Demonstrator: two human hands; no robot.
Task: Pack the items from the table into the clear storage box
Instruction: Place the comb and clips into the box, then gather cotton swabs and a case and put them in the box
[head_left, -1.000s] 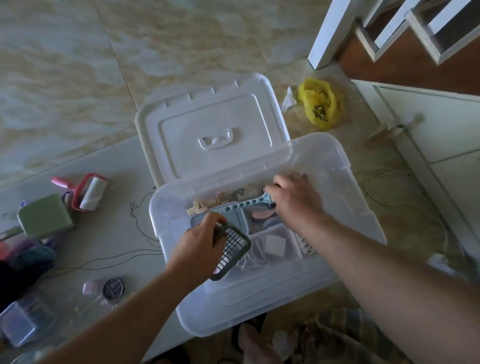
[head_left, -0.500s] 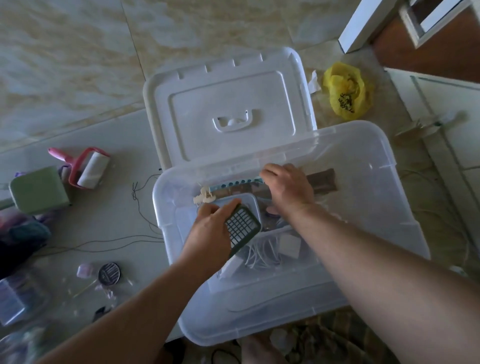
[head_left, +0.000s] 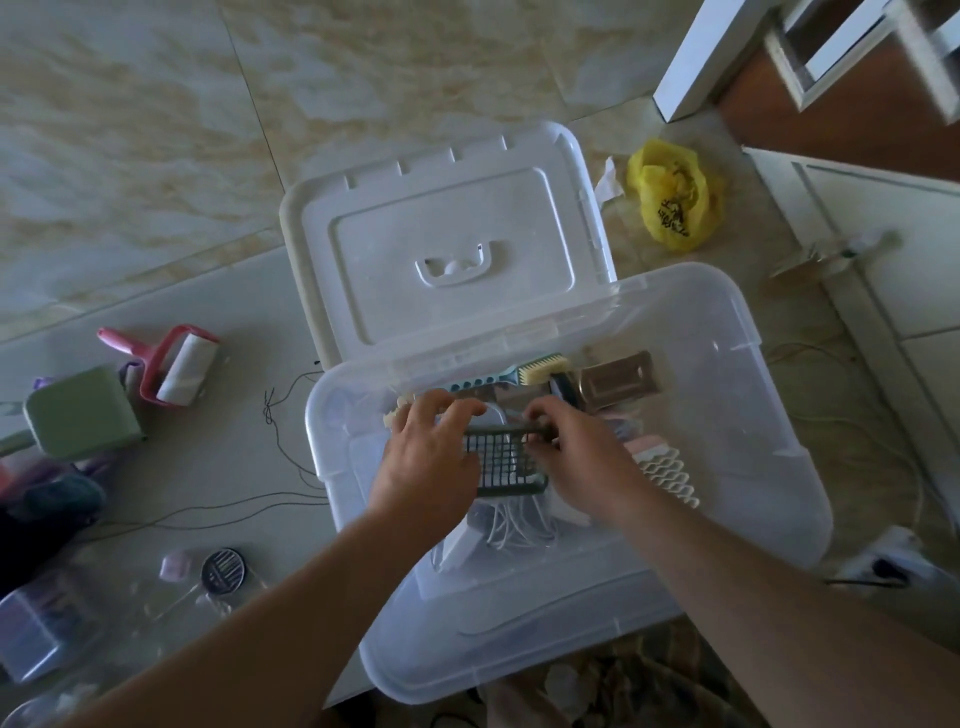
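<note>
The clear storage box (head_left: 753, 457) stands open in front of me, its white lid (head_left: 441, 249) leaning behind it. Over its middle, both hands hold a dark green grid tray (head_left: 501, 462). My left hand (head_left: 431, 457) grips the tray's left side and top edge. My right hand (head_left: 576, 457) pinches its top right corner. Inside the box lie a blue brush with a cream head (head_left: 524, 371), a brown metal plate (head_left: 618, 384), a white wavy piece (head_left: 667, 475) and white cords (head_left: 519, 525).
On the white table at left lie a pink lint roller (head_left: 171, 366), a green case (head_left: 80, 413), a round dark tin (head_left: 223, 569), a small clear box (head_left: 31, 629) and thin black wire (head_left: 280, 452). A yellow bag (head_left: 672, 200) lies on the floor behind the box.
My right hand left the brush at the box's back and came onto the grid tray. The tray has turned flatter over the box's middle, now held by both hands.
</note>
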